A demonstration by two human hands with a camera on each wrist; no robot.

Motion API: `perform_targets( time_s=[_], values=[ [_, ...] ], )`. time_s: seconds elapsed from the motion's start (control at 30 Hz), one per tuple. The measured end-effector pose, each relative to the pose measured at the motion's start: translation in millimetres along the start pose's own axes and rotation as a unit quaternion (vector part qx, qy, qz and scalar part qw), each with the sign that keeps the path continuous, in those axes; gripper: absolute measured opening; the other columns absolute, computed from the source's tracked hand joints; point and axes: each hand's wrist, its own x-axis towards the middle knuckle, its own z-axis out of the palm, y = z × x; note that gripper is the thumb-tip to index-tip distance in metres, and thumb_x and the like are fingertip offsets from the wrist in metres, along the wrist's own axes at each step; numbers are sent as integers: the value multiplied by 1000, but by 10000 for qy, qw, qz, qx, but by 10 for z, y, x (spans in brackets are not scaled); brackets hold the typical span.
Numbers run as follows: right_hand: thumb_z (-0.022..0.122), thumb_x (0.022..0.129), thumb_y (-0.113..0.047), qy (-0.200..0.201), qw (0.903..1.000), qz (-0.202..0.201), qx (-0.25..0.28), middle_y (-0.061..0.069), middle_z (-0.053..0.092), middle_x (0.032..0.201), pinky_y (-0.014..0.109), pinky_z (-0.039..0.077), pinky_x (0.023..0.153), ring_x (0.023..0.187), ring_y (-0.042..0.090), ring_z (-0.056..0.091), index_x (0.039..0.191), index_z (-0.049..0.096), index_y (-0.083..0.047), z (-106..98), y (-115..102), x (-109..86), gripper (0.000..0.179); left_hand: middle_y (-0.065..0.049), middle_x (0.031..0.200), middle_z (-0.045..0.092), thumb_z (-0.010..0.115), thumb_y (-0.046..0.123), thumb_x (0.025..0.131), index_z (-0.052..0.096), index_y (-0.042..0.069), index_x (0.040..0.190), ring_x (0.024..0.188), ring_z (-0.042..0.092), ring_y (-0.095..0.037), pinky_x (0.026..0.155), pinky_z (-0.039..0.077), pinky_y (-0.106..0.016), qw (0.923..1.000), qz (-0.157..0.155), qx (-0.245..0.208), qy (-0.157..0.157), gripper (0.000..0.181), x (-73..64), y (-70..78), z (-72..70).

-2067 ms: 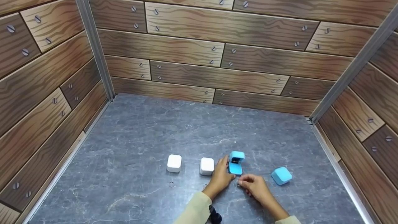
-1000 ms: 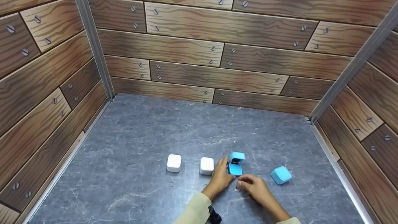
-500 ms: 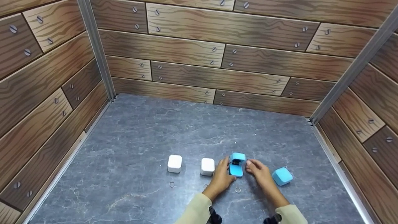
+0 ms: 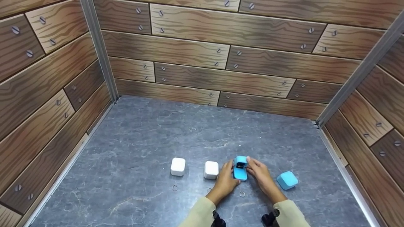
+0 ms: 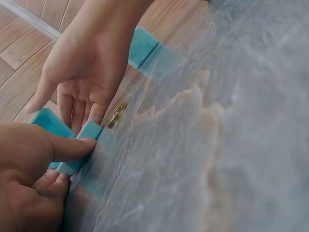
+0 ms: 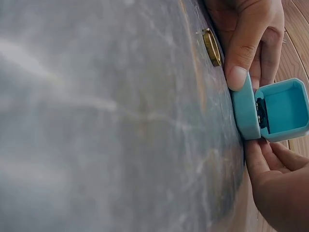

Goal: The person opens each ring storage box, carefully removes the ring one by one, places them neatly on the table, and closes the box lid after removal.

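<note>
A blue ring box (image 4: 240,173) stands with its lid (image 4: 241,160) raised, a dark hinge showing inside. My left hand (image 4: 225,183) grips its base from the left side, thumb across the front, as the left wrist view shows. At the box's right side, my right hand (image 4: 262,175) touches the base and lid edge with fairly straight fingers; its palm faces the box in the left wrist view. In front of the box lies a ring (image 4: 242,194), gold-coloured in the right wrist view (image 6: 212,47).
Two white ring boxes (image 4: 178,166) (image 4: 211,170) stand to the left, a closed blue ring box (image 4: 287,180) to the right. One ring (image 4: 175,188) lies before the left white box; another (image 4: 209,190) is partly hidden by my left wrist. Wood-patterned walls (image 4: 189,44) enclose the grey tabletop (image 4: 151,135).
My right hand let go of the ring in front of the open box, then moved up and over to the box's right side. My left hand stayed on the base.
</note>
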Motion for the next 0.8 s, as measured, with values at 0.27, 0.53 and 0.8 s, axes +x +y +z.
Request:
perform_targets(
  time_s=[0.27,0.53,0.8],
  values=[
    [58,100,-45,30,9999,-41,-132,30,42,152,41,45,111,139,41,45,147,43,9,1,9,14,73,-20,135,56,82,-4,75,41,-6,148,125,60,-32,106,49,-36,9997,92,207,42,83,-10,11,19],
    [61,101,-36,12,9997,-192,-131,30,47,148,40,45,111,138,38,47,143,48,9,1,27,-7,63,-22,138,54,81,-5,75,40,-8,148,126,58,-33,107,48,-38,9997,180,170,90,83,-11,21,12],
    [63,100,-33,16,9990,-309,-318,26,52,145,32,50,105,134,32,53,142,52,7,-7,51,-24,59,-21,138,54,81,-4,75,42,-7,146,127,56,-33,108,47,-40,9994,204,252,144,81,-13,-1,14]
  ],
)
